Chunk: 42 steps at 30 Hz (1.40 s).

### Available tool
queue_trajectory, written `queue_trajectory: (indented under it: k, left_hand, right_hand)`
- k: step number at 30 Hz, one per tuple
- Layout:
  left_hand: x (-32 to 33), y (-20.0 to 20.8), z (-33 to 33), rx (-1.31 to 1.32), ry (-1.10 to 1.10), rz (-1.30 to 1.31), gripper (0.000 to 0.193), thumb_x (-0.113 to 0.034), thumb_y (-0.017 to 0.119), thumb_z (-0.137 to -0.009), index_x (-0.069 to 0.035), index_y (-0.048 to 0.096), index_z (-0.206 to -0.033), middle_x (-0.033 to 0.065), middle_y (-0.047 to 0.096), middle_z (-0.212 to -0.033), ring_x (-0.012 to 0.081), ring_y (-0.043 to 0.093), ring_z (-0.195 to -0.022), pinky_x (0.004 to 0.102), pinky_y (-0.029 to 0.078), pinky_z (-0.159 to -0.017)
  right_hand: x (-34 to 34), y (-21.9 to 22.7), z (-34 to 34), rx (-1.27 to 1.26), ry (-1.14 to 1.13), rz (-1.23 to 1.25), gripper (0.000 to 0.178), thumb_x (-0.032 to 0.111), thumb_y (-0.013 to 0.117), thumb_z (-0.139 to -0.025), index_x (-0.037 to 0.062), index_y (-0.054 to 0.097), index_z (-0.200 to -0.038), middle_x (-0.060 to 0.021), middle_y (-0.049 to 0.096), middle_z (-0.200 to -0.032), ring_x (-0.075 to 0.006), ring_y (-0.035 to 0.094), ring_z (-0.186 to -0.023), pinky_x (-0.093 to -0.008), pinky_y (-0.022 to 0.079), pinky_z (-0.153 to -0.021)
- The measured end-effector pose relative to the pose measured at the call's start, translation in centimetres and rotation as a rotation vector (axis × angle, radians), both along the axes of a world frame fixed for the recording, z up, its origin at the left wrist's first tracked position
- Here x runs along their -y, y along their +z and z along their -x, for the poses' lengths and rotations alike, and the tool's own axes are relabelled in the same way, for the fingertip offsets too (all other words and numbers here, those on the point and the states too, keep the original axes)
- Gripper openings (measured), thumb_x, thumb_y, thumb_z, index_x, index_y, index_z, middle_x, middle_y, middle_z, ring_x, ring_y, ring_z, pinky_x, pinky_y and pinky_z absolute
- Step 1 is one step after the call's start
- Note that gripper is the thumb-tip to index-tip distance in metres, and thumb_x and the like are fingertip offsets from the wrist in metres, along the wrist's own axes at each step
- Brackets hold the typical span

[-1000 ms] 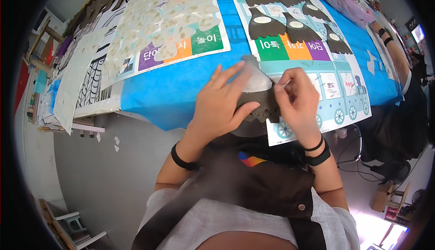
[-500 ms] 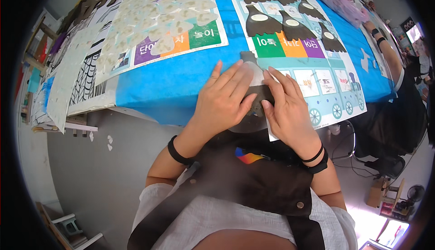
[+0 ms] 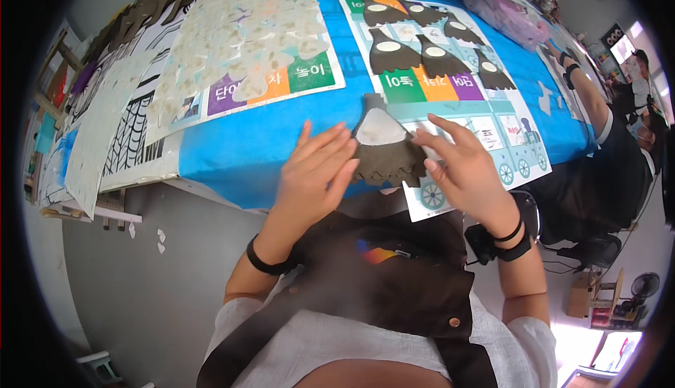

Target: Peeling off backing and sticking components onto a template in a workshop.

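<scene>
A dark grey-brown, dress-shaped flat piece (image 3: pixel 385 166) with a scalloped lower edge lies at the front edge of the table, narrow end pointing away from me. On its upper middle sits a pale, rounded triangular patch (image 3: pixel 380 128). My left hand (image 3: pixel 316 173) is at the piece's left side, fingers stretched out and together, holding nothing. On the other side my right hand (image 3: pixel 470 170) has its fingers apart, thumb and fingertips close to the right edge. Whether the fingertips touch the piece, I cannot tell.
A printed train sheet (image 3: pixel 503 124) extends under my right hand. Several similar dark pieces with white ovals (image 3: pixel 394 54) lie on the sheet beyond. At left, many pale cut-outs (image 3: pixel 246 29) cover another sheet. Blue cloth (image 3: pixel 225 142) covers the table. Another person's arm (image 3: pixel 589 99) rests at the right.
My hands have moved apart from over the dark piece, which now shows almost whole. The view has shifted slightly.
</scene>
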<state>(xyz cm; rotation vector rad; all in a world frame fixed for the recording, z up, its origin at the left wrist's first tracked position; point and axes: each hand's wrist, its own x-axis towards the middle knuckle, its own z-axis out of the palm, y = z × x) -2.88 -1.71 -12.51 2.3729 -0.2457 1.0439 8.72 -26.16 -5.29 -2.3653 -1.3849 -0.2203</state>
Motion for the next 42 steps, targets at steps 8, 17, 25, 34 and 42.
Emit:
queue_trajectory:
  k: [8,17,25,34,42]
  left_hand:
    - [-6.5,2.3,3.4,0.134,0.379,0.061,0.031,-0.006,0.069,-0.090,-0.006,0.072,-0.121,0.0116,0.072,-0.122,0.0283,0.066,-0.118,0.0540,0.036,-0.114]
    - [-20.5,3.6,9.5,-0.124,0.976,0.141,0.032,-0.014,0.075,-0.085,-0.004,0.072,-0.115,0.0172,0.071,-0.108,0.0355,0.066,-0.102,0.0408,0.053,-0.089]
    - [-22.3,5.7,9.0,-0.132,0.789,-0.283,0.022,-0.018,0.078,-0.080,-0.005,0.071,-0.097,0.0104,0.070,-0.090,0.0312,0.068,-0.090,0.0434,0.054,-0.073]
    - [-23.0,6.5,7.3,-0.347,0.713,-0.584,0.012,-0.017,0.071,-0.083,-0.006,0.069,-0.086,0.0110,0.068,-0.081,0.0325,0.069,-0.076,0.0429,0.055,-0.066]
    - [-26.6,7.2,7.5,-0.469,0.479,-0.648,0.008,-0.009,0.068,-0.083,-0.003,0.072,-0.084,0.0137,0.067,-0.076,0.0333,0.067,-0.076,0.0428,0.054,-0.070]
  right_hand:
    - [1.7,2.4,-14.9,0.082,-0.308,0.384,0.032,0.027,0.071,-0.083,0.0098,0.071,-0.110,-0.0189,0.073,-0.099,-0.0357,0.070,-0.091,-0.0466,0.055,-0.078]
    - [2.5,-2.6,-30.2,-0.009,-0.526,0.334,0.051,0.044,0.083,-0.072,-0.0035,0.074,-0.087,-0.0234,0.074,-0.091,-0.0351,0.073,-0.088,-0.0432,0.056,-0.076]
    - [1.5,-2.3,-29.3,-0.265,-0.592,0.312,0.041,0.034,0.080,-0.078,-0.0055,0.073,-0.088,-0.0180,0.073,-0.083,-0.0270,0.071,-0.080,-0.0388,0.053,-0.071]
    - [-1.9,5.6,-16.0,0.236,-0.444,0.149,0.024,0.018,0.070,-0.087,0.0087,0.069,-0.109,-0.0206,0.072,-0.095,-0.0391,0.069,-0.091,-0.0457,0.054,-0.072]
    - [-0.8,4.2,-6.3,-0.666,0.029,-0.551,0.022,0.018,0.064,-0.099,-0.0018,0.063,-0.109,-0.0033,0.062,-0.091,-0.0106,0.056,-0.081,-0.0270,0.045,-0.077]
